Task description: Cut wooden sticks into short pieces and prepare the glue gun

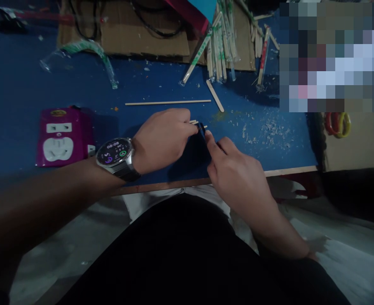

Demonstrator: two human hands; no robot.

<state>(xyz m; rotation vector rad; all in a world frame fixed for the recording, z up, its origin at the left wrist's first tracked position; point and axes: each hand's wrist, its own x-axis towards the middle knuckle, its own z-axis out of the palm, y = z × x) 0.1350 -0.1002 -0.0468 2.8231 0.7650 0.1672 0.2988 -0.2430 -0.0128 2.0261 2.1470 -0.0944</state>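
Observation:
My left hand (164, 137), with a smartwatch (114, 153) on its wrist, is closed around thin wooden sticks (193, 122) whose ends poke out past the fingers. My right hand (238, 171) is closed on a dark, thin blade-like tool (201, 126). It crosses the sticks right beside the left fingertips, and the index finger lies along it. Most of this tool is hidden in the right hand, so its exact kind does not show. Beyond the hands, a long wooden skewer (168, 102) and a popsicle stick (215, 95) lie on the blue table (142, 80).
A purple socket box (62, 137) stands left of my forearm. Wrapped chopsticks (219, 51) and cardboard (142, 36) lie at the back. Pale shavings (271, 131) are scattered to the right. Red and yellow rings (337, 124) sit at the far right. The table's front edge (161, 185) runs below my hands.

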